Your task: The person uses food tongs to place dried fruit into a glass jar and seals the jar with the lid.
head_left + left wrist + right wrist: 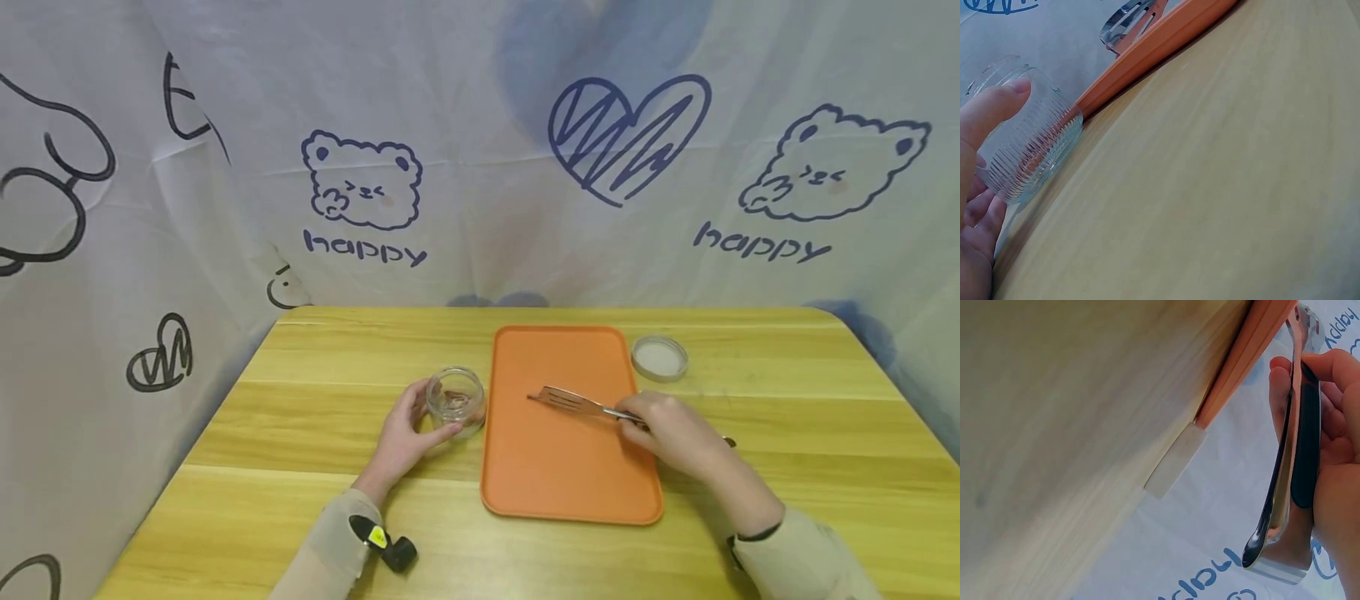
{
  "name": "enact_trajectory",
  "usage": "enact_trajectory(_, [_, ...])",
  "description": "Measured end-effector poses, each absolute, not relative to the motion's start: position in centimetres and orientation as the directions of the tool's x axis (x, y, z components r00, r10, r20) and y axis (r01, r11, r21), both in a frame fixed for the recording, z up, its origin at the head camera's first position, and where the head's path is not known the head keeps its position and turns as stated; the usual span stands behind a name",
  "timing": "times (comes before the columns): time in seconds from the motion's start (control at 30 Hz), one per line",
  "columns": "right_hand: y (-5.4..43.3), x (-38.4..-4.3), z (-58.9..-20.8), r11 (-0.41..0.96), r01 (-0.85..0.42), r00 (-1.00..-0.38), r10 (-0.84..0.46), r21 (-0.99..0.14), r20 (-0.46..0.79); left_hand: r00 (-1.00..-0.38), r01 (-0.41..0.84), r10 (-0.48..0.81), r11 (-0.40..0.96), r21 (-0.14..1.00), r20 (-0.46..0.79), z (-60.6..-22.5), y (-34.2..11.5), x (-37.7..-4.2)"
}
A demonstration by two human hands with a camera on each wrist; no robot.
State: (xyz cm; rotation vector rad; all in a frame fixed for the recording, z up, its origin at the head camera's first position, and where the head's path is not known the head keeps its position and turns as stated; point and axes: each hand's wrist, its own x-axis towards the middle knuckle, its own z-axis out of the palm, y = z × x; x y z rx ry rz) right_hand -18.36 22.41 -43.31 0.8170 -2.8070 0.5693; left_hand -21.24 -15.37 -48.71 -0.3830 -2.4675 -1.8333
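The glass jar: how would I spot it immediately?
On the yellow table, find the orange tray. Left of it, the left hand holds the glass jar. Clear, ribbed and open-topped, it differs from the round lid right of the tray.

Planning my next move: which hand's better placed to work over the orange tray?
Probably the right hand: it holds tongs over the tray; the left hand grips the glass jar.

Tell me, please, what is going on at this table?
A person's left hand holds an open glass jar just left of the orange tray, while the right hand grips metal tongs over the tray. A small dark piece shows at the tongs' tip; whether they pinch it is unclear. The round lid lies beside the tray's right edge.
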Motion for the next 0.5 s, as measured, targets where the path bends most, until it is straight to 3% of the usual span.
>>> enact_trajectory(0.5, [22.96,-18.47,-43.17,0.773,-0.521,-0.854,-0.461,-0.363,0.242,-0.967,0.232,0.170,0.266,0.936,0.191,-48.70,-15.44,-21.18])
